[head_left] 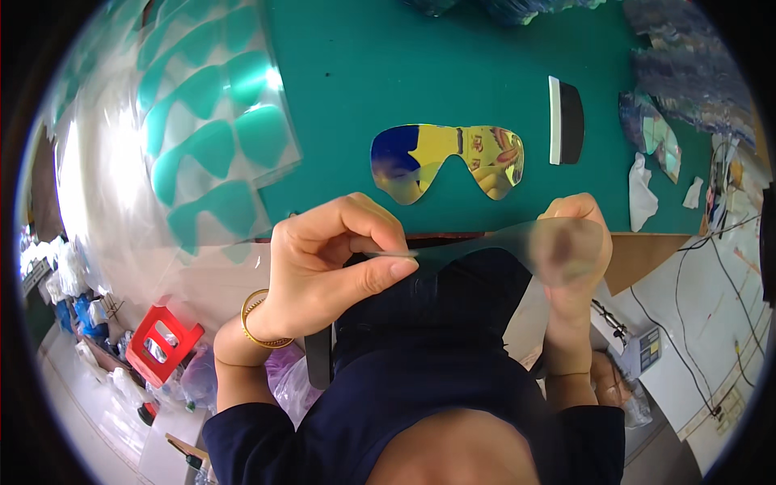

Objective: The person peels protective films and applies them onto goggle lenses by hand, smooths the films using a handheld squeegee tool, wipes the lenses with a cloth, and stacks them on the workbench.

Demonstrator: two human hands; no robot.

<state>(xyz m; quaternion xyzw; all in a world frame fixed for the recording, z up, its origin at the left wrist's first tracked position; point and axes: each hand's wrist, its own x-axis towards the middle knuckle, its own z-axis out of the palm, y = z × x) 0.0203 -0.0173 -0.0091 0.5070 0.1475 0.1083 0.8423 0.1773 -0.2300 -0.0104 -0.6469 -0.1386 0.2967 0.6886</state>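
Between my two hands, over my lap at the table's near edge, stretches a thin translucent film point(477, 240). My left hand point(339, 255) pinches its left end between thumb and fingers. Its right end is held by my right hand point(578, 242), whose fingers show blurred through the film. Just beyond the hands, a mirrored one-piece eyewear lens point(436, 145) lies flat on the green table, shining yellow and blue. Farther right lies a black scraper point(571, 124) with a white edge.
Clear plastic sheets point(279, 158) with lens-shaped cut-outs cover the table's left side. Crumpled clear plastic wrapping point(687, 73) lies at the far right, near white scraps point(643, 194). A red plastic stool point(164, 343) stands at lower left. Dark cables point(683, 275) run at right.
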